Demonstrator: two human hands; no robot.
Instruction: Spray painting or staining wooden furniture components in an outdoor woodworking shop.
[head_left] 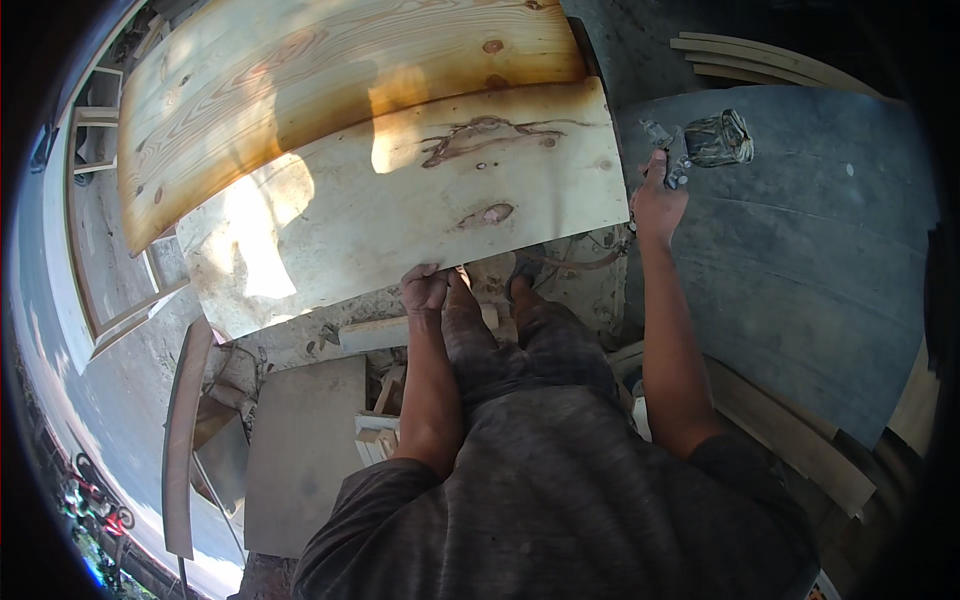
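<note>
A pale wooden board [400,200] with dark knots lies in front of me, patches of sunlight on its left part. At its near edge my left hand [425,288] is closed, fingers curled against the edge. My right hand [660,205] is wrapped round a metal spray gun [676,168], just off the board's right end. A smudged see-through cup [720,138] is beside the gun's head; I cannot tell whether it is joined to it. A reddish hose [590,263] runs below the right hand. Behind the pale board is a wooden panel [350,75] with browned edges.
A large dark grey sheet [780,250] spreads on the right, with wood strips [770,58] beyond it. Wooden frames [90,230] stand at left. Nearer me are a grey-brown panel [305,455], a curved slat [186,440], offcuts [378,440] and planks [790,440].
</note>
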